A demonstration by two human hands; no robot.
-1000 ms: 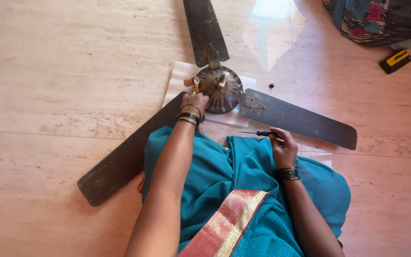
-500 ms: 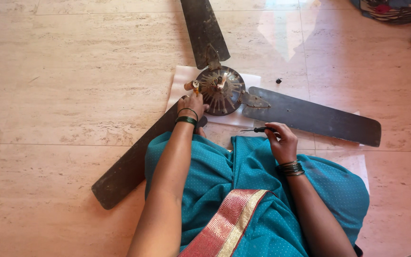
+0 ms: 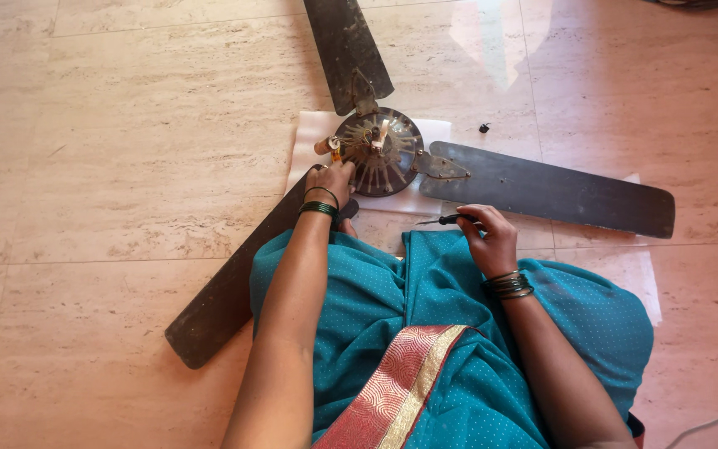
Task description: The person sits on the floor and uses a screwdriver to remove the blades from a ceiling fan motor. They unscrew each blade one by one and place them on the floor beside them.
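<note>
— What is the left hand (image 3: pixel 331 178) doing?

— It rests at the near-left edge of the fan motor (image 3: pixel 378 151), fingers curled together against the housing; whether it grips anything there cannot be told, since the fingers hide the contact; a small tan cylinder (image 3: pixel 324 145) with an orange band sits just beyond the knuckles, at the motor's rim.

— And the right hand (image 3: pixel 489 239)?

— Closed around a thin screwdriver (image 3: pixel 442 220); thumb and fingers pinch its dark handle, and the slim metal shaft points left, lying low over the floor just short of the motor.

— Where does the fan lie?

— Flat on the tiled floor (image 3: pixel 118 158), its motor on a sheet of white paper (image 3: pixel 309 137), right in front of the person's knees.

— Shapes and surfaces?

— The motor is a round, dull metal disc with radial ribs, grimy and worn; three long blades spread from it; the far blade (image 3: pixel 346 46) runs up out of view, the right blade (image 3: pixel 554 189) is dark, flat and dusty with a rounded end, the left blade (image 3: pixel 234 283) passes partly under the teal cloth (image 3: pixel 450 333); the cloth is dotted, with a red and gold woven border; dark bangles ring both wrists; the floor is pale, polished stone, streaked and glossy; a small black screw (image 3: pixel 484 127) lies apart on it beyond the right blade.
</note>
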